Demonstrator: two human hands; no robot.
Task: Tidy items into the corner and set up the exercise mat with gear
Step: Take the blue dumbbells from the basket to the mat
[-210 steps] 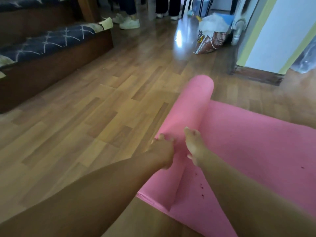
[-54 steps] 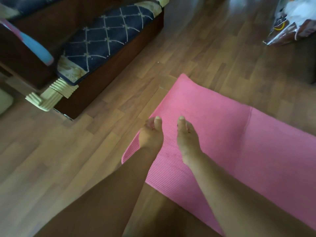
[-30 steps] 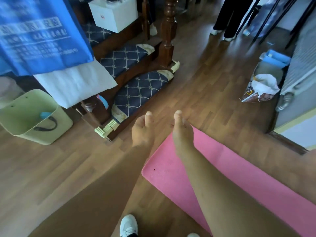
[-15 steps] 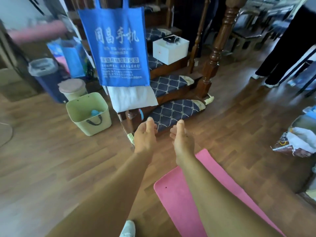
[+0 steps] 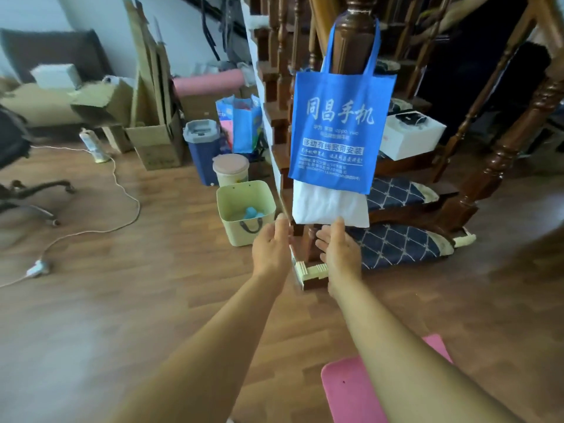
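Pink mat [image 5: 345,392] lies flat; left hand [image 5: 271,250] and right hand [image 5: 338,254] extend open.

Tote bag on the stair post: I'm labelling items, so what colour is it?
The tote bag is blue with white lettering; head view.

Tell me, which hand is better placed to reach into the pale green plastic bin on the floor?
Probably the left. The left hand is open and closest to the pale green plastic bin, while the right hand is further right, below the hanging white cloth, and would need to cross over.
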